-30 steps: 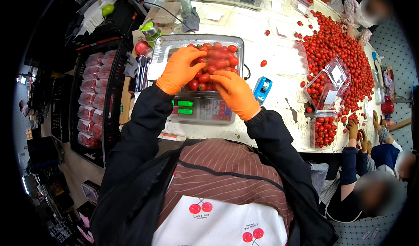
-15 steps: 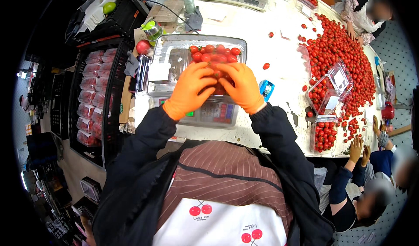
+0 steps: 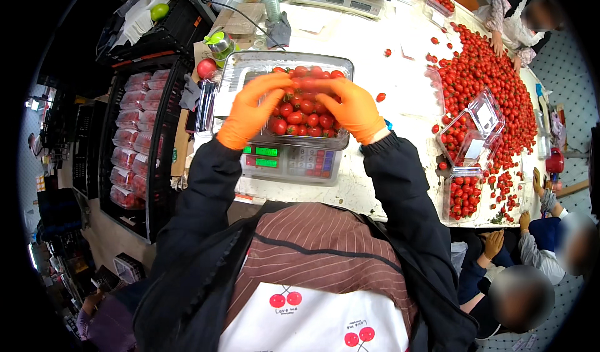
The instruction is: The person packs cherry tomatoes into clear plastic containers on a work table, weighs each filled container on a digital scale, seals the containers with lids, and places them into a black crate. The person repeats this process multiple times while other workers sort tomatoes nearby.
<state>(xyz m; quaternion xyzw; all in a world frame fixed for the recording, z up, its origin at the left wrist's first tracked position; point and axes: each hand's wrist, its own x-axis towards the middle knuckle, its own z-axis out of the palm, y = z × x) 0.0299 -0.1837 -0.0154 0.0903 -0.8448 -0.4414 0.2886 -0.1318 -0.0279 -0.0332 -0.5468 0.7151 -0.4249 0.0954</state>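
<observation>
Cherry tomatoes fill a clear container lying on the pan of a weighing scale, whose green displays are lit. My left hand, in an orange glove, arches over the left side of the tomatoes with thumb and fingers apart. On the other side my right hand, gloved alike, reaches its fingers across the far tomatoes, thumb spread toward the middle. Motion smears the fingertips of both hands. Whether they touch the fruit or a container edge is hard to see.
Loose cherry tomatoes form a big heap on the right of the table, beside an open clear box and a filled box. Co-workers sit around that side. At left stands a black crate of packed boxes. Another scale is behind.
My hands have drawn apart from the middle of the tomatoes, uncovering the near ones. The scale's displays now show more fully. A co-worker's hands at lower right have lowered.
</observation>
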